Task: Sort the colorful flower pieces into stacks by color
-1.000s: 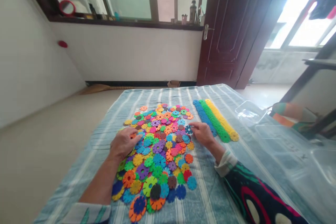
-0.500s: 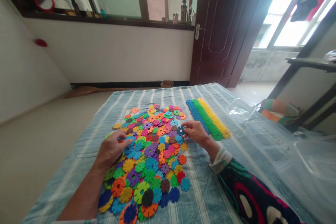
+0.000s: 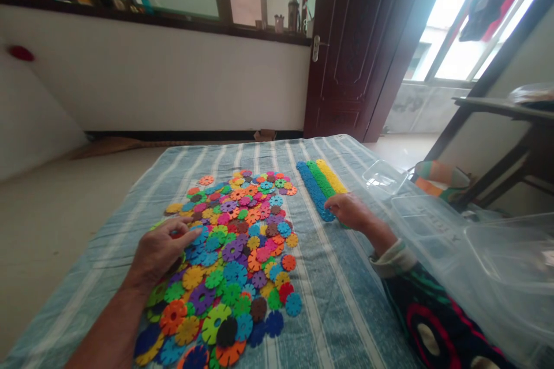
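Note:
A large pile of many-coloured notched plastic discs [image 3: 234,251] lies loose on a striped cloth. At the pile's left edge is my left hand [image 3: 160,245], its thumb and fingers apart, with the thumb tip against the blue discs. To the right, interlocking discs lie overlapped in three long strips: a blue strip [image 3: 312,187], a green strip [image 3: 322,179] and a yellow strip [image 3: 331,176]. My right hand [image 3: 352,211] is closed at the near end of the blue strip. It covers the near parts of the green and yellow strips; whatever its fingertips pinch is hidden.
Blue striped cloth [image 3: 337,300] covers the table. On the right side stand clear plastic boxes [image 3: 385,177], and behind them a multicoloured bag [image 3: 441,179]. A dark shelf [image 3: 497,105] rises at the far right. Beyond the table is a brown door [image 3: 341,69].
My right hand has moved right, from the pile's edge to the blue strip; the dark blue-green disc it pinched no longer shows. My left hand stays by the pile. The view has turned slightly right.

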Demonstrator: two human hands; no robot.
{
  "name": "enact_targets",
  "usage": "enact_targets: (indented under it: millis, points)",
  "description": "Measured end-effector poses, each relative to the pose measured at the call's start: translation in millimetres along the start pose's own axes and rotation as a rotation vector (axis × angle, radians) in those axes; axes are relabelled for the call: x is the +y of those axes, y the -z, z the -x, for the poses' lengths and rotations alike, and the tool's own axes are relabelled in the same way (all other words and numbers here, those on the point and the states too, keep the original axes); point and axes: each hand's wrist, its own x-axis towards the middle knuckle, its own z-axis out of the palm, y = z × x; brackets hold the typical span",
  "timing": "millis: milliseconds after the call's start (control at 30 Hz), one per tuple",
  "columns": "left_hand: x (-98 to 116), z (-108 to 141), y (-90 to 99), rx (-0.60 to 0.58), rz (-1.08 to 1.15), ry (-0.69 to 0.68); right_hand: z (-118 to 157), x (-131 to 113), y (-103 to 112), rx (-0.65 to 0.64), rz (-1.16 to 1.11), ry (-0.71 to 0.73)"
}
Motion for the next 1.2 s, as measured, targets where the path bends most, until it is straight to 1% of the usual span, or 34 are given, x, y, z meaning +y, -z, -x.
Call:
enact_targets:
  millis: [200,433,567,667,900,1067,1200]
  points:
    - [2,1,0.4,-0.002,0.015,0.007,-3,1,-5,-0.007,0.077,-0.015]
    - [5,3,1.6,0.02,0.022,-0.025,7,-6,2,0.004,0.151,-0.063]
    - [3,3,1.1,0.014,0.019,-0.014,13,-10,3,-0.039,0.182,0.007]
    - [1,2,-0.1,0.012,0.027,-0.014,14,-11,0,-0.044,0.21,0.047]
    - [-3,1,-2.6,0.014,0.044,-0.023,13,-10,-4,0.003,0.213,0.043]
    - [-3,2,-2.3,0.026,0.082,-0.022,14,-11,-2,-0.002,0.203,0.034]
    - [1,3,-1.0,0.044,0.097,-0.033,15,-11,-3,-0.008,0.209,0.036]
